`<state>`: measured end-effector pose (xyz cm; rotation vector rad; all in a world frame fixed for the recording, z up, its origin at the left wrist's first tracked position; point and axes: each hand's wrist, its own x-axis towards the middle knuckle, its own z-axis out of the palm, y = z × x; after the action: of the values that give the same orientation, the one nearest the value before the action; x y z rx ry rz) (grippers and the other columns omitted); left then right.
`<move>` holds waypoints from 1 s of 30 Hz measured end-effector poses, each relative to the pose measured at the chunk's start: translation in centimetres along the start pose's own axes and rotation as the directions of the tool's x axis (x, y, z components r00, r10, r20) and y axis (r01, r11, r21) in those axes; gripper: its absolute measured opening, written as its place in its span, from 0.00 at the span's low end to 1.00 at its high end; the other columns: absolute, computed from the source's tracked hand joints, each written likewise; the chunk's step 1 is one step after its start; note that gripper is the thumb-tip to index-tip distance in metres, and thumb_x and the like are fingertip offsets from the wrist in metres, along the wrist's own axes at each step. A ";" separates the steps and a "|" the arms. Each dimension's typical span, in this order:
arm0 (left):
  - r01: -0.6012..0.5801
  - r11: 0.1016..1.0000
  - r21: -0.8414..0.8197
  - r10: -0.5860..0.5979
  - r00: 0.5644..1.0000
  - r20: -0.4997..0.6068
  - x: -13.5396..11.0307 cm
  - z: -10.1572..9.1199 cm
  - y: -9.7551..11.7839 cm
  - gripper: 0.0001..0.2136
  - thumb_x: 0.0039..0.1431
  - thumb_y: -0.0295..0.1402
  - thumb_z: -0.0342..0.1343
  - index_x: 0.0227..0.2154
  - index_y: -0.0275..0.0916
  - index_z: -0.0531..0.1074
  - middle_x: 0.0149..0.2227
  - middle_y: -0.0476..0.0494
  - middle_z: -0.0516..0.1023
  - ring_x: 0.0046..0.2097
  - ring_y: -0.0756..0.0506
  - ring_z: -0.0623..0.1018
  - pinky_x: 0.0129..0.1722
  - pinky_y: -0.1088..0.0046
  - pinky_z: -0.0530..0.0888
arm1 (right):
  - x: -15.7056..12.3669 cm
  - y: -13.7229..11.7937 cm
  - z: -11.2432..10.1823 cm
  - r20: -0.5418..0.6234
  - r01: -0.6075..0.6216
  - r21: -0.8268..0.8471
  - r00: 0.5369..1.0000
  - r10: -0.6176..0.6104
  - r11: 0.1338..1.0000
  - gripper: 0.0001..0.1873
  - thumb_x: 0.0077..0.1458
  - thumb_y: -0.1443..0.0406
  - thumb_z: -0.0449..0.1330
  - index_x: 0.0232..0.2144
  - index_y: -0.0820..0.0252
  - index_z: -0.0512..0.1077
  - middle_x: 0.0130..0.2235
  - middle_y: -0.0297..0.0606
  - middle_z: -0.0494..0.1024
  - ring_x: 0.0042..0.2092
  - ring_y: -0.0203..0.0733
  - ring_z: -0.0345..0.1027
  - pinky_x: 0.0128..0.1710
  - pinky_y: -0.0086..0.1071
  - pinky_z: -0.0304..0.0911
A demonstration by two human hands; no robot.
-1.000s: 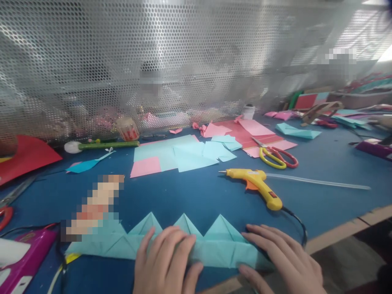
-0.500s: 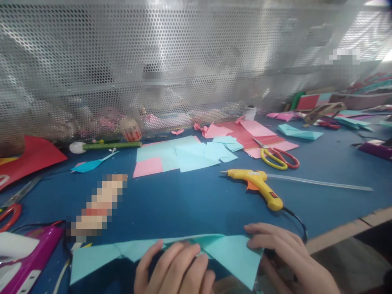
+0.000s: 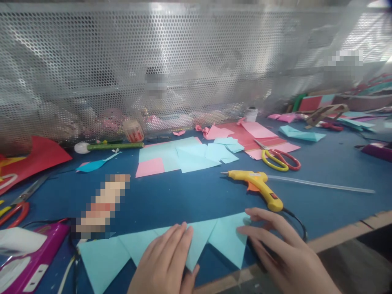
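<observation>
A long strip of folded light-blue paper (image 3: 228,241) with downward-pointing triangular folds lies along the table's near edge. My left hand (image 3: 167,255) covers its middle, fingers close together on top and thumb below the paper's lower side. At the strip's right end, my right hand (image 3: 275,241) has its fingertips on the paper, with the thumb hidden. Beyond the right hand, a yellow glue gun (image 3: 257,183) rests on its side, a clear glue stick (image 3: 321,184) extending from its back.
Yellow-and-red-handled scissors (image 3: 277,158) and light-blue paper sheets (image 3: 196,157) lie farther back on the blue table (image 3: 180,196). At the left are a purple device (image 3: 39,261), red-handled scissors (image 3: 20,212) and red paper (image 3: 45,157). A perforated metal panel (image 3: 196,53) stands behind.
The paper strip has moved slightly away from me and turned flatter, showing its triangular folds. My left hand has rotated, its fingers now straighter over the paper. My right hand stays at the right end.
</observation>
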<state>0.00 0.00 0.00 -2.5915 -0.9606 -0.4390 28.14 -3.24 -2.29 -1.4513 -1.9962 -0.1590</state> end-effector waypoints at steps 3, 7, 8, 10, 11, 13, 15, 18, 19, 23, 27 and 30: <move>-0.008 0.999 -0.031 0.008 1.000 0.014 0.2 0.3 -0.5 0.22 0.64 0.26 0.46 0.60 0.35 0.66 0.58 0.49 0.77 0.54 0.46 0.81 0.48 0.74 0.80 | 0.1 -0.2 -0.7 0.044 0.038 -0.029 0.998 -0.037 0.999 0.16 0.63 0.70 0.54 0.45 0.48 0.78 0.54 0.43 0.78 0.52 0.43 0.77 0.45 0.31 0.75; 0.070 0.995 -0.076 -0.068 0.997 0.028 0.5 0.4 -0.5 0.18 0.67 0.27 0.47 0.57 0.40 0.71 0.55 0.52 0.80 0.52 0.46 0.82 0.46 0.74 0.81 | 0.4 -0.3 -1.3 0.096 0.142 -0.059 0.986 -0.136 0.988 0.15 0.62 0.68 0.57 0.47 0.48 0.78 0.54 0.40 0.81 0.54 0.47 0.76 0.48 0.37 0.75; 0.092 0.992 -0.091 -0.089 0.996 0.031 0.6 0.3 -0.5 0.17 0.68 0.28 0.47 0.56 0.41 0.72 0.54 0.52 0.80 0.51 0.47 0.82 0.45 0.75 0.81 | 0.5 -0.3 -1.3 0.123 0.162 -0.061 0.980 -0.154 0.985 0.15 0.62 0.67 0.58 0.48 0.48 0.78 0.54 0.39 0.81 0.55 0.46 0.76 0.49 0.37 0.74; 0.133 0.984 -0.119 -0.129 0.991 0.037 0.9 0.2 -0.5 0.15 0.71 0.31 0.46 0.54 0.43 0.74 0.53 0.53 0.81 0.50 0.47 0.83 0.43 0.76 0.82 | 0.9 -0.3 -1.3 0.163 0.209 -0.058 0.967 -0.197 0.976 0.17 0.62 0.69 0.57 0.50 0.48 0.77 0.54 0.37 0.81 0.55 0.45 0.76 0.50 0.36 0.72; 0.151 0.980 -0.129 -0.147 0.988 0.042 1.0 0.2 -0.4 0.15 0.72 0.33 0.46 0.54 0.44 0.74 0.53 0.53 0.81 0.49 0.47 0.83 0.42 0.76 0.82 | 1.2 -0.4 -1.2 0.172 0.238 -0.053 0.959 -0.226 0.970 0.19 0.62 0.70 0.56 0.51 0.48 0.77 0.55 0.37 0.81 0.55 0.44 0.76 0.49 0.36 0.72; 0.168 0.975 -0.148 -0.161 0.985 0.053 1.3 0.1 -0.2 0.16 0.73 0.37 0.46 0.56 0.45 0.73 0.53 0.53 0.82 0.49 0.46 0.83 0.40 0.76 0.83 | 1.7 -0.6 -1.3 0.188 0.290 -0.053 0.943 -0.276 0.956 0.21 0.61 0.71 0.55 0.52 0.48 0.77 0.54 0.36 0.82 0.54 0.44 0.77 0.49 0.38 0.71; 0.167 0.973 -0.159 -0.159 0.985 0.060 1.5 0.0 0.0 0.16 0.74 0.39 0.46 0.58 0.46 0.72 0.53 0.52 0.81 0.50 0.45 0.83 0.40 0.74 0.83 | 2.0 -0.7 -1.5 0.225 0.323 -0.057 0.926 -0.304 0.945 0.20 0.61 0.70 0.57 0.52 0.48 0.77 0.53 0.36 0.83 0.53 0.45 0.78 0.48 0.39 0.72; 0.133 0.976 -0.173 -0.125 0.991 0.058 1.7 0.3 0.5 0.16 0.73 0.36 0.46 0.56 0.45 0.74 0.54 0.51 0.81 0.50 0.43 0.83 0.42 0.70 0.83 | 1.8 -0.5 -2.0 0.281 0.315 -0.042 0.914 -0.292 0.948 0.17 0.61 0.62 0.63 0.53 0.48 0.76 0.54 0.37 0.82 0.54 0.47 0.77 0.50 0.39 0.71; 0.116 0.977 -0.180 -0.108 0.993 0.055 1.7 0.4 0.6 0.15 0.73 0.35 0.46 0.55 0.44 0.75 0.54 0.50 0.81 0.51 0.43 0.83 0.44 0.70 0.83 | 1.5 -0.2 -2.1 0.258 0.283 -0.035 0.929 -0.265 0.959 0.17 0.61 0.59 0.64 0.52 0.47 0.76 0.54 0.37 0.82 0.54 0.47 0.77 0.50 0.37 0.71; 0.065 0.973 -0.221 -0.061 0.998 0.027 1.3 0.9 0.3 0.16 0.69 0.29 0.49 0.56 0.40 0.73 0.55 0.47 0.80 0.52 0.43 0.82 0.49 0.72 0.81 | 0.3 1.5 -1.8 -0.040 -0.106 -0.097 0.994 0.103 0.990 0.16 0.66 0.50 0.56 0.40 0.51 0.76 0.45 0.42 0.81 0.45 0.48 0.78 0.39 0.35 0.73; 0.091 0.953 -0.288 -0.092 0.996 0.011 1.3 1.1 0.1 0.25 0.65 0.23 0.46 0.65 0.41 0.61 0.53 0.46 0.81 0.51 0.45 0.82 0.47 0.75 0.80 | 0.4 3.3 -0.7 -0.195 -0.457 -0.247 0.887 0.418 0.855 0.37 0.62 0.35 0.43 0.38 0.58 0.73 0.38 0.50 0.78 0.41 0.59 0.75 0.38 0.48 0.70; 0.257 0.875 -0.410 -0.279 0.960 0.007 1.6 1.3 1.0 0.26 0.70 0.25 0.42 0.68 0.45 0.52 0.48 0.45 0.83 0.48 0.46 0.83 0.39 0.78 0.81 | 1.5 4.3 0.5 -0.189 -0.494 -0.305 0.869 0.456 0.814 0.41 0.63 0.36 0.41 0.43 0.67 0.74 0.39 0.58 0.78 0.43 0.66 0.73 0.40 0.54 0.67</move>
<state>2.00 0.74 -0.77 -2.7927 -1.3415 -0.8611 31.50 -0.19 -2.96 -2.0784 -1.5038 -0.3735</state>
